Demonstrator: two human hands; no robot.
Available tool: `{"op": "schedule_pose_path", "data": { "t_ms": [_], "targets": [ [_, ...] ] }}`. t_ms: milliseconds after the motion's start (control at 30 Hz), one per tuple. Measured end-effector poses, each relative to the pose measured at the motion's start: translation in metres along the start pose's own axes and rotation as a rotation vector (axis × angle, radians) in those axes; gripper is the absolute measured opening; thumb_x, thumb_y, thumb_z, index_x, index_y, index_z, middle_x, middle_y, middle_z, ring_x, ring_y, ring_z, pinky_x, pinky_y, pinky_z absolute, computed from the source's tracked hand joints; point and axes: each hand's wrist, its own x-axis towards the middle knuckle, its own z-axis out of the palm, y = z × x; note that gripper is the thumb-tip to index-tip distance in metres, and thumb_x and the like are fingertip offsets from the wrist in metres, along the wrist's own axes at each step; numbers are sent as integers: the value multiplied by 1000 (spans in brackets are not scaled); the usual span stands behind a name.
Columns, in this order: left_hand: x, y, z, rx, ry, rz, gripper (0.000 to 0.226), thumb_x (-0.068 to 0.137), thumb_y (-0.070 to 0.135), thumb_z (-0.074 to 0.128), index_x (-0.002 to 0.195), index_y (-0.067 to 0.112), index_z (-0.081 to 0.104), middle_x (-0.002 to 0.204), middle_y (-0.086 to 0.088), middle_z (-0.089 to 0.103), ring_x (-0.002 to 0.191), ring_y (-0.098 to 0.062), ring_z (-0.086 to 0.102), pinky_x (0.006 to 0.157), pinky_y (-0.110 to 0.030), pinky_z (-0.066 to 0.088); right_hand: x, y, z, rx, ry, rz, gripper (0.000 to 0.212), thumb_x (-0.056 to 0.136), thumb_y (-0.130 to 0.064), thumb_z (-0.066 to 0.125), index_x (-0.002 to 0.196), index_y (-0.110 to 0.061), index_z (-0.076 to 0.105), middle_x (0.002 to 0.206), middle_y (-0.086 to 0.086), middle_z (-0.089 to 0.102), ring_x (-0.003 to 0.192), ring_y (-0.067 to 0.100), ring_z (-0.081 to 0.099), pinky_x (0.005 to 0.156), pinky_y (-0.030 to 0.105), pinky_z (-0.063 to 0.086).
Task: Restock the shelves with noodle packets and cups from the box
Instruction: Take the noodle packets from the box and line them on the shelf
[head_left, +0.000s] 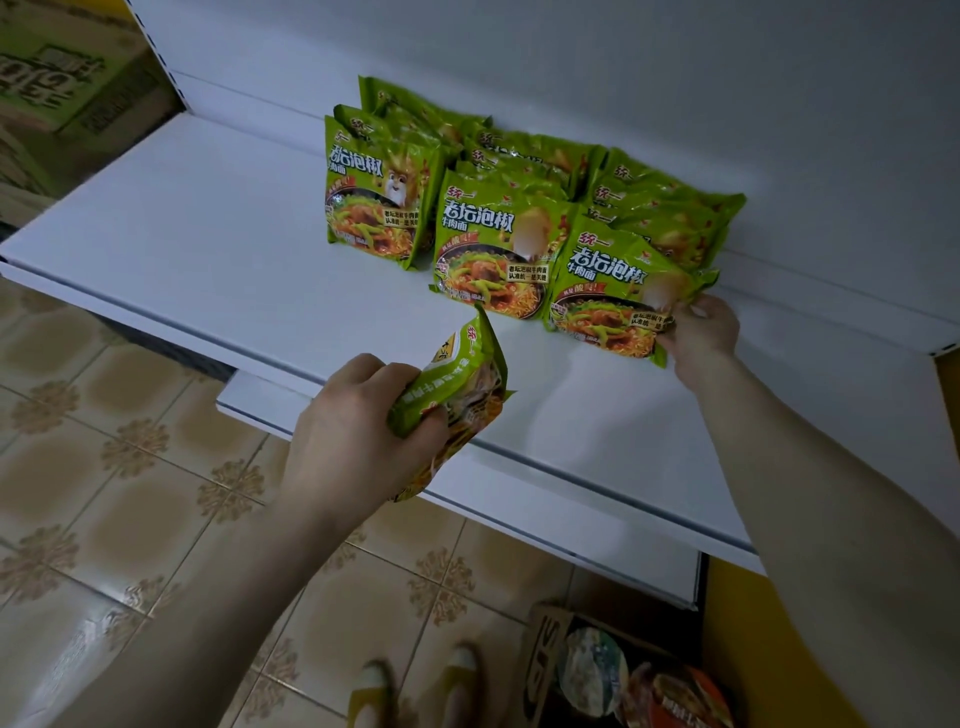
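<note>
Restocking in hand: my left grip (358, 431) wraps a green noodle packet (457, 379) at six o'clock over the shelf (208, 234), my right grip (701, 330) pinches the three o'clock row's front packet (613, 296); next, probably, standing mine upright alongside.

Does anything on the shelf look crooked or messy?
Yes. The front green noodle packet of the right-hand row on the white shelf leans askew, unlike the upright green packets beside it; the right hand pinches its corner. The left hand grips a second green packet, squeezed and crumpled.
</note>
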Motion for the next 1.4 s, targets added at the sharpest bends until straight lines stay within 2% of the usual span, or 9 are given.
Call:
{"op": "schedule_pose_path", "data": {
  "t_ms": [133,333,433,500,600,767,1000,1200,1400],
  "targets": [
    [4,2,0,4,-16,3,47,70,46,44,90,11,69,74,-6,56,61,-23,54,50,-32,46,2,9,-2,-180,-31,-20,19,90,-23,53,75,-11,56,88,13,54,64,18,49,62,33,42],
    [12,9,0,7,-45,17,52,72,48,41,96,11,68,80,-7,57,67,-24,55,54,-34,48,-19,7,-4,-343,72,-66,42,91,-16,50,57,-18,25,61,1,29,61,18,31,49,24,23],
    [17,14,-2,1,-57,60,53,74,46,41,101,9,67,83,-9,57,73,-26,57,57,-32,47,-55,1,-1,-345,103,-204,29,87,-6,45,59,-12,41,63,4,37,72,20,38,51,24,26],
    [23,16,-5,-2,-67,96,50,77,44,44,104,7,66,85,-11,57,76,-29,57,61,-31,45,-83,-9,1,-262,-67,-304,14,89,-12,49,79,-10,59,81,8,53,80,21,49,67,24,38],
    [33,17,-11,18,-75,130,45,79,35,53,110,4,63,91,-15,57,84,-33,57,69,-28,39,-122,-33,3,-184,-481,-375,10,89,-24,58,96,-21,64,103,8,65,100,19,61,85,33,49],
    [43,18,-25,25,-81,167,52,78,37,51,117,3,60,99,-17,59,92,-34,56,74,-30,41,-160,-74,10,-293,-996,-433,36,80,-13,67,104,-37,56,108,-18,61,101,-8,58,95,16,45],
    [41,16,-34,-129,-12,86,53,81,38,63,123,8,56,113,-10,60,102,-26,56,77,-19,33,-166,-83,29,-276,-938,-519,32,81,4,63,81,-28,62,72,-26,69,74,-12,62,73,8,48],
    [29,-3,-35,-316,-1,-137,91,71,36,75,144,18,24,140,-5,40,124,-14,42,91,-21,32,-161,-91,33,-214,-848,-546,23,85,2,59,83,-21,62,71,-18,71,73,-4,64,74,18,52],
    [20,-8,-34,-578,-67,-291,107,56,47,69,145,24,16,131,7,44,116,-8,46,90,-30,43,-163,-93,37,-134,-839,-477,19,89,-6,57,88,-24,62,77,-16,72,79,3,66,74,25,54]
  ]
}}
